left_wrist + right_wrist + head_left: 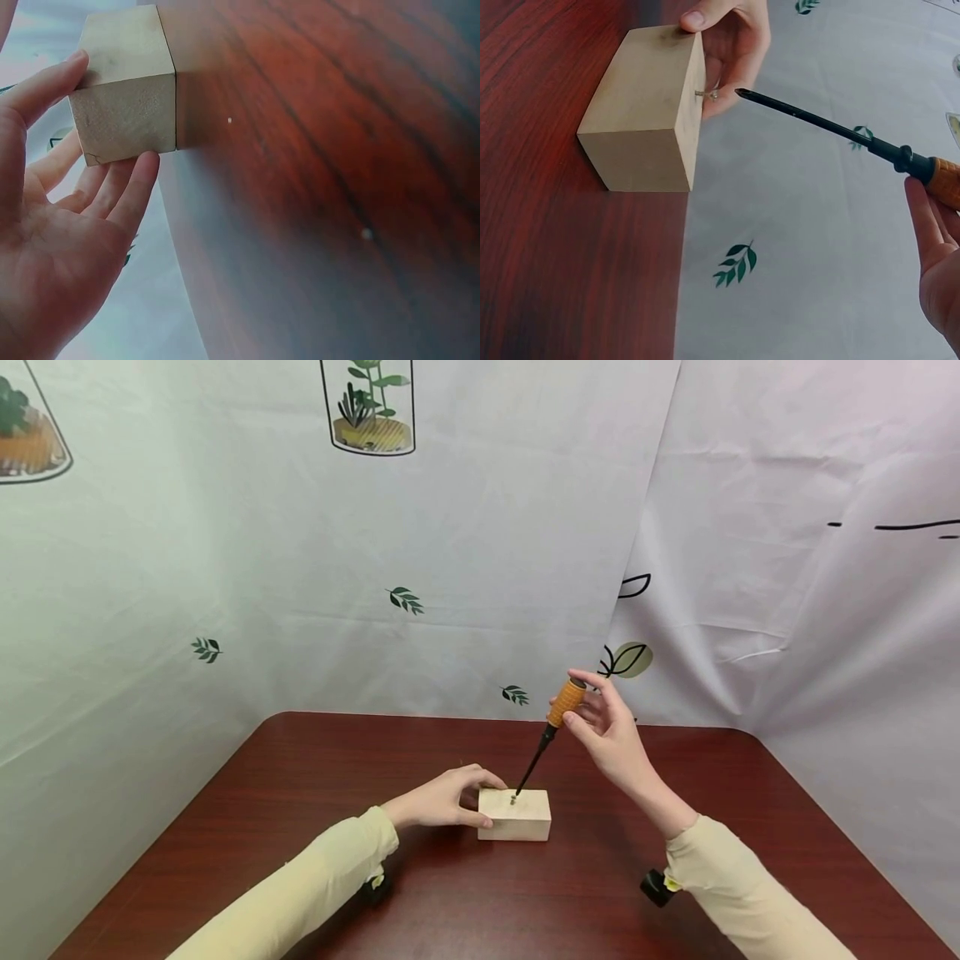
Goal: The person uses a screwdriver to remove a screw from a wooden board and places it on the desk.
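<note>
Fingers of right hand (613,739) grip screwdriver (548,735) handle; tip sits just off the screw (707,94), shaft tilted. Left hand (450,797) pinches wooden block (521,814) by one end on tabletop (315,777). I'd align shaft with screw, seat tip, brace block, then turn.

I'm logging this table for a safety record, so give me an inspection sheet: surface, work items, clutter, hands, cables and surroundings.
Surface: dark red wood-grain table.
Work items: pale wooden block on the table; small screw sticking out of its top; screwdriver tilted, its tip just apart from the screw in the right wrist view.
Clutter: tiny pale specks, nature unclear.
Hands: left hand grips the block's end; right hand holds the screwdriver's orange handle.
Cables: nothing seen.
Surroundings: whitish sheeting printed with leaves and potted plants.
</note>
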Tool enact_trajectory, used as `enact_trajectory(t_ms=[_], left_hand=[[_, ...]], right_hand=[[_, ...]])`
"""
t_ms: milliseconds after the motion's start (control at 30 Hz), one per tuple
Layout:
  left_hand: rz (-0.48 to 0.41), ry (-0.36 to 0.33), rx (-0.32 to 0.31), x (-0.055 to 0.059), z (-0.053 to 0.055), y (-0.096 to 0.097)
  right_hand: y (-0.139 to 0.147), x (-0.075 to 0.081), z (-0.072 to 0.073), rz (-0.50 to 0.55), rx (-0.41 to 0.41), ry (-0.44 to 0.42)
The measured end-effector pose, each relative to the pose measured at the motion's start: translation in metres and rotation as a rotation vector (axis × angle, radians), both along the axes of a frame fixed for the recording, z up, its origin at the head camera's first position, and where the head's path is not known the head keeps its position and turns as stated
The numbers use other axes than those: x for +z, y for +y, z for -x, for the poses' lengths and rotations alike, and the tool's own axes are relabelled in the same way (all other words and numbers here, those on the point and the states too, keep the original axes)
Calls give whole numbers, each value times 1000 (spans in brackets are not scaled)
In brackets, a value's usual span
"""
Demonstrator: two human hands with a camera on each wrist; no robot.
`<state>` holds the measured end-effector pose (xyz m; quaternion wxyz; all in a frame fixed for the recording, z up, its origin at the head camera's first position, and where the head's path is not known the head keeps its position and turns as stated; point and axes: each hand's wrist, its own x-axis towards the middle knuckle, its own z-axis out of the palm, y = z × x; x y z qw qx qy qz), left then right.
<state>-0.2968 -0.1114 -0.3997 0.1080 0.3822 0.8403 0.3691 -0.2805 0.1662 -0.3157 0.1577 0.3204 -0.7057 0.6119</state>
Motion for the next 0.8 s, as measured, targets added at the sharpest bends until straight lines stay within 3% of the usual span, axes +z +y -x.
enact_trajectory(t_ms=[500,800], left_hand=[[2,-38,-20,0,-5,0],[-9,-66,2,-2,-8,-1]], right_hand=[[-3,-8,-1,-31,18,4],[-5,-5,-3,-19,137,8]])
